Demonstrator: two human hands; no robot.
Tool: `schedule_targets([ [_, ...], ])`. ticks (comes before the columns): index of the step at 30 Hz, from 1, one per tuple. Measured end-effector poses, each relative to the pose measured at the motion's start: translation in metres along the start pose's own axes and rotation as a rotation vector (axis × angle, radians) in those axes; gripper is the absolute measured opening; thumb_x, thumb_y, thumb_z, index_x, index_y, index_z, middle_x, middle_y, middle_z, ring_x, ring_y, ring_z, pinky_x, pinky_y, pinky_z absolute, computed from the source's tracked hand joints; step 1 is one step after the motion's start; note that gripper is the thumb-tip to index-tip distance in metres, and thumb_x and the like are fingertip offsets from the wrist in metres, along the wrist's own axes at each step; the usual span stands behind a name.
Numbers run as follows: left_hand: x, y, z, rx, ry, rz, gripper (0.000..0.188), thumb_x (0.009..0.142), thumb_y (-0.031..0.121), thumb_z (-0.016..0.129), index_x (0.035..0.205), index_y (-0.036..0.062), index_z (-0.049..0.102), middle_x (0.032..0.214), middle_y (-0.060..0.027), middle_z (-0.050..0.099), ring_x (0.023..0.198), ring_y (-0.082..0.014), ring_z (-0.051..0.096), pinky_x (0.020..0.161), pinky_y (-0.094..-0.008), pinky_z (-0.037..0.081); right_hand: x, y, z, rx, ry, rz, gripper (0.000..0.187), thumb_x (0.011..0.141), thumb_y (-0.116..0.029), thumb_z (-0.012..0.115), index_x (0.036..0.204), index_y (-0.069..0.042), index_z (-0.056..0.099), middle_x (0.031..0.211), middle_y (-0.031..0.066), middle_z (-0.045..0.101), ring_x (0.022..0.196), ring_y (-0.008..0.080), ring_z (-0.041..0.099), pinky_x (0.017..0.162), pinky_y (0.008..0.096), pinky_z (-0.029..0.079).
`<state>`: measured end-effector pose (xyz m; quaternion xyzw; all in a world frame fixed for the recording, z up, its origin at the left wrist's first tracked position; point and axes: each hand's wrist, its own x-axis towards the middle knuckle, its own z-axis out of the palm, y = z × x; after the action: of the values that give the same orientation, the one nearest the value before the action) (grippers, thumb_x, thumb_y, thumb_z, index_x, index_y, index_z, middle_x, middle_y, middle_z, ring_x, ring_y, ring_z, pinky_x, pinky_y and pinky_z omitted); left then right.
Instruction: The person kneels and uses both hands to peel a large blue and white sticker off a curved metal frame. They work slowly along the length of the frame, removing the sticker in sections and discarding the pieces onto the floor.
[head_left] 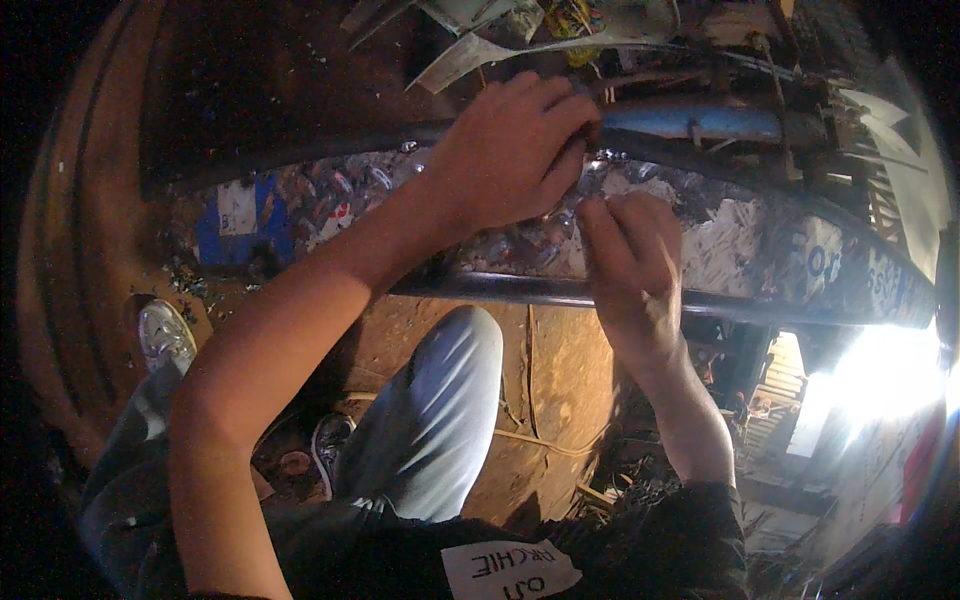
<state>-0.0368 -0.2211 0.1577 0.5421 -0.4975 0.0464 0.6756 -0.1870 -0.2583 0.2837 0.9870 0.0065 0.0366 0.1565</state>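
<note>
Two bare hands are working at a long band of crushed, printed packaging (740, 245) lying across a dark-railed worktop (520, 290). Left hand (510, 150) is curling shut, pinching its upper edge; right hand (630, 250) is pressing beside it, fingers together. How much work remains cannot be told. Blue-and-white label patches (235, 215) are showing at far left.

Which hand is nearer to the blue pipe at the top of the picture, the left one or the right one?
Left. The left hand reaches up, its fingertips right at the near end of the blue pipe. The right hand rests lower, below it.
</note>
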Motion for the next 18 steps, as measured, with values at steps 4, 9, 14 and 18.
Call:
schedule_targets([
  [4, 0.003, -0.003, -0.001, 0.016, 0.021, 0.009, 0.025, 0.082, 0.01, 0.061, 0.106, 0.0034, 0.059, 0.096, -0.0181, 0.058, 0.095, -0.0403, 0.055, 0.081, -0.0484, 0.048, 0.005, 0.0, 0.004, 0.064, 0.048, 0.05, 0.03, 0.075, 0.001, 0.062, 0.105, -0.002, 0.06, 0.095, 0.0144, 0.059, 0.091, 0.0358, 0.057, 0.079, 0.0465, 0.046],
  [9, 0.006, -0.004, 0.001, 0.019, 0.067, 0.035, 0.018, 0.08, 0.018, 0.06, 0.095, 0.0079, 0.059, 0.09, -0.0114, 0.058, 0.085, -0.0324, 0.057, 0.074, -0.0468, 0.047, 0.008, -0.003, 0.0, 0.081, 0.094, 0.17, 0.025, 0.076, 0.004, 0.067, 0.1, -0.004, 0.065, 0.094, 0.012, 0.06, 0.087, 0.0314, 0.058, 0.075, 0.0407, 0.049],
  [14, 0.005, -0.002, -0.002, -0.009, -0.008, -0.017, 0.025, 0.082, 0.011, 0.062, 0.106, 0.0036, 0.059, 0.097, -0.0179, 0.058, 0.094, -0.0399, 0.056, 0.082, -0.0485, 0.048, 0.01, -0.004, -0.004, 0.052, 0.063, 0.16, 0.024, 0.076, 0.005, 0.069, 0.098, -0.003, 0.068, 0.094, 0.011, 0.06, 0.087, 0.0295, 0.059, 0.075, 0.0378, 0.05],
  [18, 0.005, -0.003, -0.001, 0.0, 0.024, 0.017, 0.026, 0.081, 0.011, 0.062, 0.106, 0.0047, 0.059, 0.096, -0.0173, 0.058, 0.093, -0.0394, 0.057, 0.082, -0.0491, 0.047, 0.01, -0.003, -0.001, 0.071, 0.062, 0.11, 0.026, 0.073, 0.001, 0.065, 0.098, -0.003, 0.065, 0.089, 0.0118, 0.058, 0.086, 0.0317, 0.057, 0.076, 0.0413, 0.046],
])
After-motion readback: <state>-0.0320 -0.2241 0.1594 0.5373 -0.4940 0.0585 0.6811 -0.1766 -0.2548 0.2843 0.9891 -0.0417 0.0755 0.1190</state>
